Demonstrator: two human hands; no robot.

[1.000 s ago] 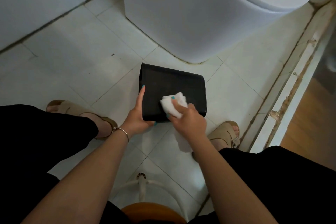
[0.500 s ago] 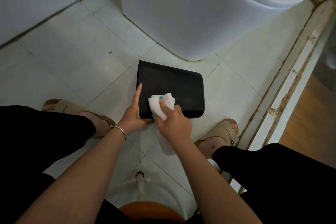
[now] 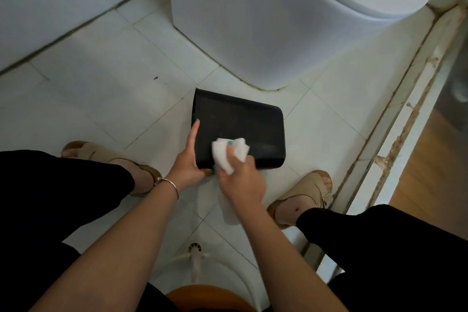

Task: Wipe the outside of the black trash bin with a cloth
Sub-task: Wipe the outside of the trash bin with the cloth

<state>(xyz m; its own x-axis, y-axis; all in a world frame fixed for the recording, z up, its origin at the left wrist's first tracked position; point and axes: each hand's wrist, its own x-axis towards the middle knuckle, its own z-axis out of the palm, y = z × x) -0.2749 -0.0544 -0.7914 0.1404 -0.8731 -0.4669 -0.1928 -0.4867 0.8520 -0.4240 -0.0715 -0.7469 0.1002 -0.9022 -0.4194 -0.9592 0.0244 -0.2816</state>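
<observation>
The black trash bin (image 3: 239, 132) lies on its side on the tiled floor (image 3: 101, 99) just in front of the toilet (image 3: 266, 20), its broad face turned up. The left hand (image 3: 188, 159) grips its near left corner, forefinger straight along the edge, while the right hand (image 3: 240, 180) pinches a crumpled white cloth (image 3: 229, 153) onto the near part of that face. Wiping seems underway; the far part and the other sides look left to do

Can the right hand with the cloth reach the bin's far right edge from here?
Probably yes: the right hand presses the cloth on the black trash bin, and nothing lies on the bare face up to that edge.
</observation>
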